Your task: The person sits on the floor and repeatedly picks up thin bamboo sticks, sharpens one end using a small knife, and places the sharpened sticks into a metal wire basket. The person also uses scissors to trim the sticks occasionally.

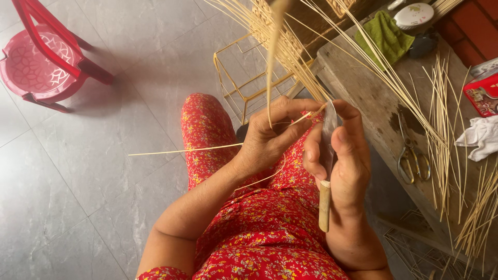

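Observation:
My left hand pinches a thin pale bamboo strip that sticks out to the left over my lap. My right hand grips a knife with a pale wooden handle, its blade pointing up against the strip's end between my thumbs. More long strips rise from my hands toward the top of the view. Both hands are held together above my red flowered dress.
A wooden bench at the right carries loose bamboo strips, scissors, a green cloth, a white cloth and a red box. A yellow wire frame stands ahead on the grey tiles. A red plastic chair sits far left.

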